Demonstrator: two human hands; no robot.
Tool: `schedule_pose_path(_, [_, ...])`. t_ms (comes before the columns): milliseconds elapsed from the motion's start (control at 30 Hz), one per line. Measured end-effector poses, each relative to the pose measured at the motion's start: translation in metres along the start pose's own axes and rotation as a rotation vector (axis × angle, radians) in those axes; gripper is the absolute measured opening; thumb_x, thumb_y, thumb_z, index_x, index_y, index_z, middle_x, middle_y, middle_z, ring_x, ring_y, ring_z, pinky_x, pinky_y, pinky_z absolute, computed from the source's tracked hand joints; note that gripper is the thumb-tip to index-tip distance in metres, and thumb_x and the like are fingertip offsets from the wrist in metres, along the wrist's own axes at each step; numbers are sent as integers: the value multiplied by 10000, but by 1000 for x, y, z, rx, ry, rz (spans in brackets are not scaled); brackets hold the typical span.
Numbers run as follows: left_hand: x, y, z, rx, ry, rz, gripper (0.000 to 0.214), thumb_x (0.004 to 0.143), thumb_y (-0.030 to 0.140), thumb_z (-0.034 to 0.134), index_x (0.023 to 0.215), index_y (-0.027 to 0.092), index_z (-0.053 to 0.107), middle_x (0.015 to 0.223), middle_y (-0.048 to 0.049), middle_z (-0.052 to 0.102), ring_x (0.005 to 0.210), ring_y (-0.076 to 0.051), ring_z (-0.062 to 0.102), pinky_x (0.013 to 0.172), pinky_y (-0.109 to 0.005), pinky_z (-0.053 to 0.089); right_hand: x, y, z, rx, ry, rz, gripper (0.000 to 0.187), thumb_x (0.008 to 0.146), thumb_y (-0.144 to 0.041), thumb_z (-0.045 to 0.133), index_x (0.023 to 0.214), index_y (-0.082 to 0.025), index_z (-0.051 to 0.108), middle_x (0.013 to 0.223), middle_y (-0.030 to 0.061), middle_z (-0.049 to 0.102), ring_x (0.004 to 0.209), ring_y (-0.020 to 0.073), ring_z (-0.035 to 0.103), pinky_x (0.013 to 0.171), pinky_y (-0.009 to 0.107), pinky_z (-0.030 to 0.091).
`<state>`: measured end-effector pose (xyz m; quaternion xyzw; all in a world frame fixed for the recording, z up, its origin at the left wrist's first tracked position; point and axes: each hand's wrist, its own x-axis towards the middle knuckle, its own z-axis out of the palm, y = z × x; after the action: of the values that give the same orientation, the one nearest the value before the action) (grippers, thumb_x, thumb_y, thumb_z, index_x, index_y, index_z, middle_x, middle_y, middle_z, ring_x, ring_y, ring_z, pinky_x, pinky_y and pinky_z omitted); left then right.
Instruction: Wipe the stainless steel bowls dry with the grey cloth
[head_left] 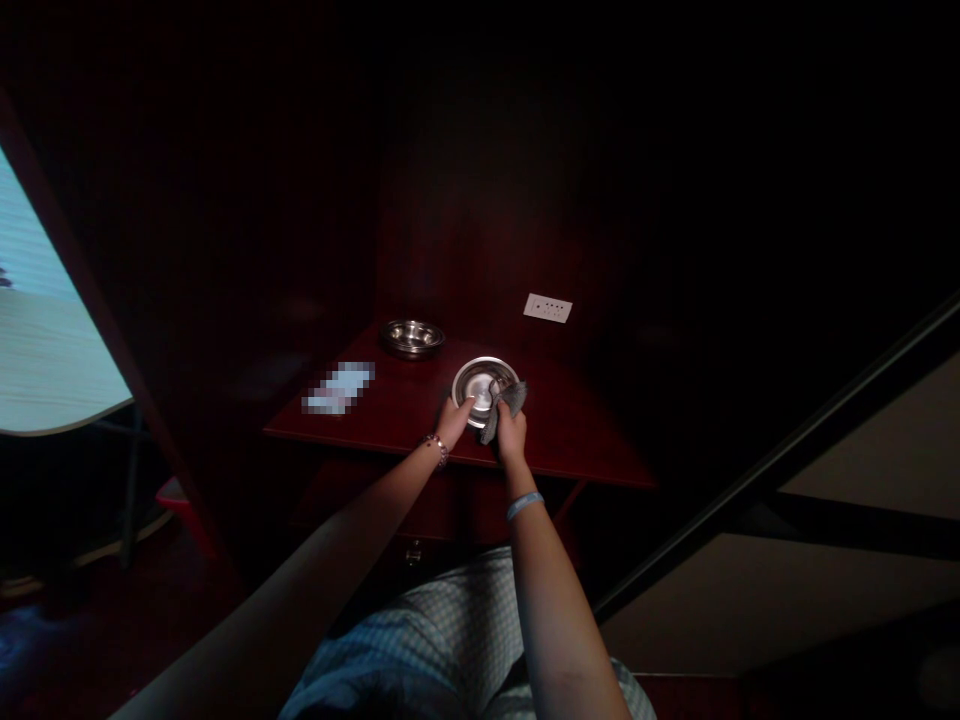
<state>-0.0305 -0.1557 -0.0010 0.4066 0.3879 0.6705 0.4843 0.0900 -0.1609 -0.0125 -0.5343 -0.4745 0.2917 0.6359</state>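
Note:
A shiny metal bowl (472,372) is held up near the front edge of the dark red desk, its inside turned toward me. My left hand (453,422) grips the bowl's lower left rim, with the thumb over the edge. In my right hand (511,432) is a grey cloth (513,398), pressed against the right side of the bowl. The fingers behind the bowl and cloth are hidden. Farther back on the left stands another metal bowl (412,340), possibly a stack of them; I cannot tell.
The desk top (577,430) sits in a dark wooden recess. On it at the left lies a blurred-out pale item (339,388). A white wall socket (547,308) is on the back panel. At far left are a pale table (60,370) and a red stool or seat (184,505).

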Motion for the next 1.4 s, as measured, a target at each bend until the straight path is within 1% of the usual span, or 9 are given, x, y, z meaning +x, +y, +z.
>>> schedule_pose_path(167, [-1,1,1,-8,4,-1,230,722,125,705,948,143,742,1010,-98,794,1113,-269,702,1068,-390,483,2,3,0,-20,14,20,332,789,-464,598,870,-168,726,808,22,768,849,235,703,771,292,520])
schedule_pose_path(400, [-2,2,2,-17,7,12,235,721,130,706,954,144,735,1040,-102,789,1127,-268,696,1078,-389,474,2,3,0,-19,10,13,341,798,-464,587,891,-166,724,845,33,764,873,240,704,769,294,514])
schedule_pose_path(600, [-2,3,1,-8,15,-3,228,711,125,714,938,147,734,1008,-95,794,1121,-269,698,1069,-385,480,0,0,-1,-29,4,1,327,798,-469,575,859,-180,717,835,27,757,861,231,703,773,292,507])
schedule_pose_path(800, [-4,5,3,-5,15,-11,195,725,139,696,917,141,730,973,-98,793,1075,-270,713,1058,-401,488,-1,-2,0,-21,25,32,357,791,-471,566,896,-169,723,841,41,758,872,233,704,754,284,510])
schedule_pose_path(933, [-4,3,4,-20,55,-17,177,728,186,702,899,142,719,971,-109,788,1082,-281,711,1057,-416,489,3,-3,2,-19,0,44,356,786,-470,561,889,-171,724,861,39,767,878,221,703,755,267,505])
schedule_pose_path(1033, [-2,0,4,-38,53,-13,210,741,229,699,934,149,721,1012,-110,786,1108,-284,702,1066,-418,484,7,-4,3,-31,-14,48,362,792,-479,552,859,-168,725,868,54,770,856,224,709,758,272,503])
schedule_pose_path(1100, [-1,-3,4,-56,53,-20,247,741,233,692,971,147,718,1063,-112,780,1106,-280,703,1065,-415,485,6,-6,3,-46,-27,48,375,801,-487,548,879,-169,732,882,56,775,861,227,712,775,276,502])
schedule_pose_path(1300, [-2,-2,5,-50,99,-105,284,746,212,681,1025,169,712,1114,-94,773,1155,-272,683,1074,-395,485,3,-9,-1,-112,-34,122,371,821,-506,547,882,-194,739,865,56,781,854,242,719,792,297,509])
schedule_pose_path(1400, [-2,0,4,-16,161,-187,268,734,216,694,1000,189,719,1083,-92,780,1142,-285,692,1072,-419,491,4,-7,-5,-104,-102,132,380,831,-525,544,884,-203,737,905,62,785,906,251,724,817,307,518])
